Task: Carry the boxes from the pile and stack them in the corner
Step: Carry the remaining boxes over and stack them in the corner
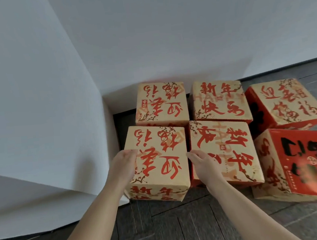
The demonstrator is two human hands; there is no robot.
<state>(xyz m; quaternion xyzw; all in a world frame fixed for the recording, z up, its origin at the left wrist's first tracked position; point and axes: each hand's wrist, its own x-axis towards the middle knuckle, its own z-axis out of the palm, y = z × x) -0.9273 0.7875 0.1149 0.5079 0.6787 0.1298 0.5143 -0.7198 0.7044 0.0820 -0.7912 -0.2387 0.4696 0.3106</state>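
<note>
Several tan cardboard boxes with red brush lettering stand on the dark floor against the white wall. The near-left box (pixel 158 163) sits between my hands. My left hand (pixel 124 164) lies flat against its left side, fingers straight. My right hand (pixel 202 163) presses its right side, in the narrow gap beside the near-middle box (pixel 231 151). Behind them stand a far-left box (pixel 162 102) and a far-middle box (pixel 219 100). Two more boxes with red sides, one further back (pixel 286 103) and one nearer (pixel 299 165), lie tilted at the right.
A white wall block (pixel 39 120) juts out on the left, forming a corner recess (pixel 123 121) with the back wall (pixel 165 33). Dark wood-pattern floor (pixel 172 224) spreads in front of the boxes.
</note>
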